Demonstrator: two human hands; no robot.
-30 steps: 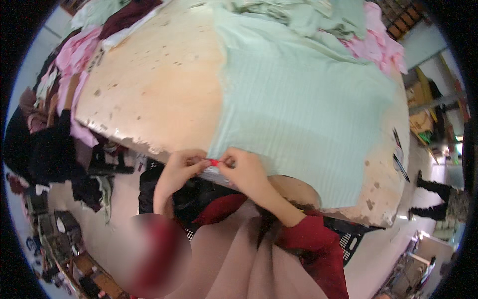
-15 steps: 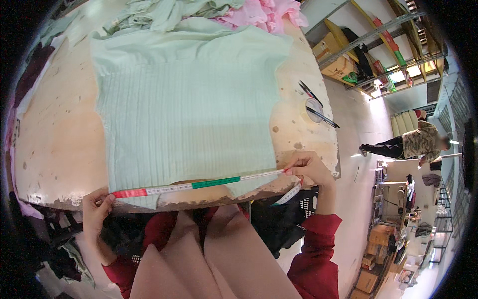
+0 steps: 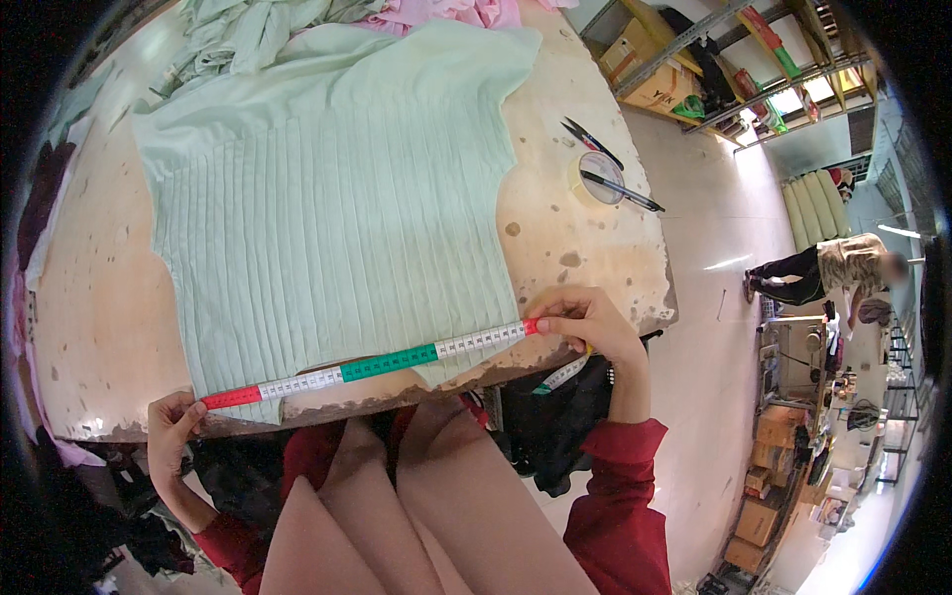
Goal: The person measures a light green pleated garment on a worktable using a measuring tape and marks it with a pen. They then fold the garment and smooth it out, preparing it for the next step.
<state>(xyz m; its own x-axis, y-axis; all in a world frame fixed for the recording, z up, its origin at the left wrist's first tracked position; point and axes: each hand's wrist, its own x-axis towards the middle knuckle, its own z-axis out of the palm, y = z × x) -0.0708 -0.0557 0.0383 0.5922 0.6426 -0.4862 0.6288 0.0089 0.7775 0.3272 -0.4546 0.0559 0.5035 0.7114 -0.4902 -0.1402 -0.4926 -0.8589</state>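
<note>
A pleated, pale green fabric piece (image 3: 337, 218) lies flat on the worn wooden table (image 3: 99, 297). Across its near end stretches a tape measure (image 3: 389, 363) in red, white and green sections. My left hand (image 3: 176, 428) pinches the red end of the tape at the fabric's lower left corner. At the lower right corner my right hand (image 3: 585, 322) grips the tape between thumb and fingers, by another red section. The tape's loose tail hangs below the right hand, past the table edge. Between the hands the tape runs taut and slightly tilted, higher on the right.
A roll of clear tape (image 3: 598, 178) with a black pen (image 3: 623, 190) across it lies right of the fabric, near small snips (image 3: 593, 144). Crumpled green cloth (image 3: 233, 40) and pink cloth (image 3: 446, 12) are heaped at the back. Shelving (image 3: 684, 69) and a person (image 3: 828, 270) are off right.
The view has shifted, so the table and fabric sit further left. My right hand now pinches the tape at a red section by the fabric's corner. The person at right has moved.
</note>
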